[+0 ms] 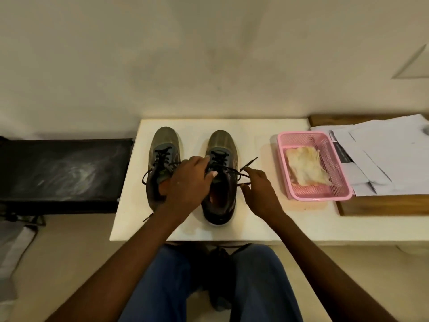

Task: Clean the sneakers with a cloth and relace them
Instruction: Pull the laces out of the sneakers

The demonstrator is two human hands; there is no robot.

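I see from one camera on the head. It looks forward and down at the table, close in. The table sits in the middle, the wall behind it.

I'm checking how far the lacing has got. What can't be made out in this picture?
- Head view: the left hand hides the upper eyelets of the right sneaker.
- The left sneaker has its heel behind that hand.
- The lace is too thin to tell how the right hand grips it.
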